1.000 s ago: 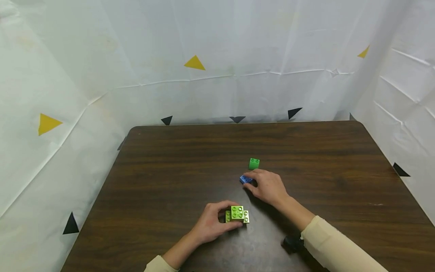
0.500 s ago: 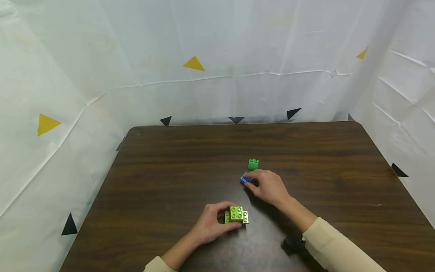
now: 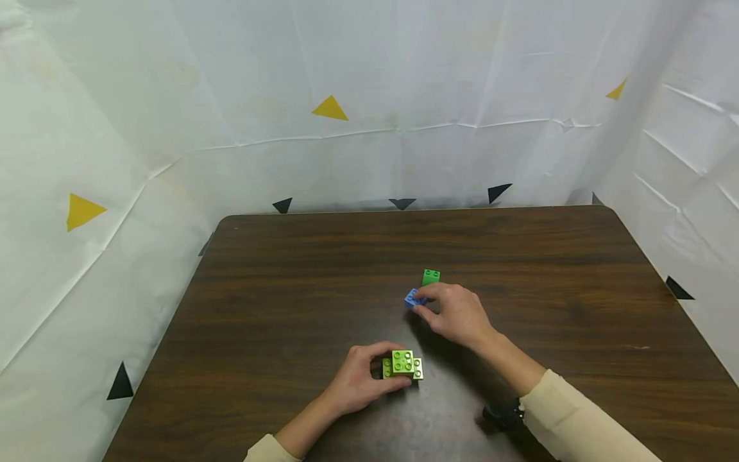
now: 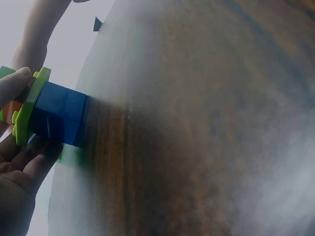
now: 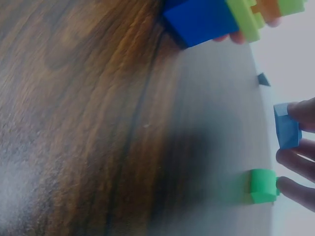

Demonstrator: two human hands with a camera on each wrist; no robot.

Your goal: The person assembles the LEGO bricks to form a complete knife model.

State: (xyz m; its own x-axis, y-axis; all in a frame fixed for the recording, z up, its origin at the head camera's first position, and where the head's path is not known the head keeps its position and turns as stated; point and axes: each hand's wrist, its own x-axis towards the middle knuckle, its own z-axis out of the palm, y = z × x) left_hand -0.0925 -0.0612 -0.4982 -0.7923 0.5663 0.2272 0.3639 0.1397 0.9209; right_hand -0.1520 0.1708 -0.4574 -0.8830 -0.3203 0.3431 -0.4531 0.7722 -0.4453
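Note:
My left hand (image 3: 359, 380) holds a stack of toy building bricks (image 3: 402, 363), thumb and fingers on opposite sides. In the left wrist view, the stack has a dark blue brick (image 4: 60, 113) at its base, a lime plate (image 4: 30, 108) over it, then an orange-brown piece and a green top piece. Farther forward, my right hand (image 3: 458, 314) pinches a small light blue brick (image 3: 411, 299) between thumb and fingers, raised off the table in the right wrist view. A green brick (image 5: 263, 186) stands on the table just beyond it, close to a right fingertip.
The dark wood-grain table (image 3: 288, 269) has rounded far corners. White sheeting (image 3: 369, 64) with yellow and black triangles surrounds its back and sides. A black device (image 3: 502, 416) sits at my right wrist, by the sleeve cuff.
My right hand has lifted the light blue brick a little, shifting it slightly to the left and away from me. My left hand and its stack stay in place.

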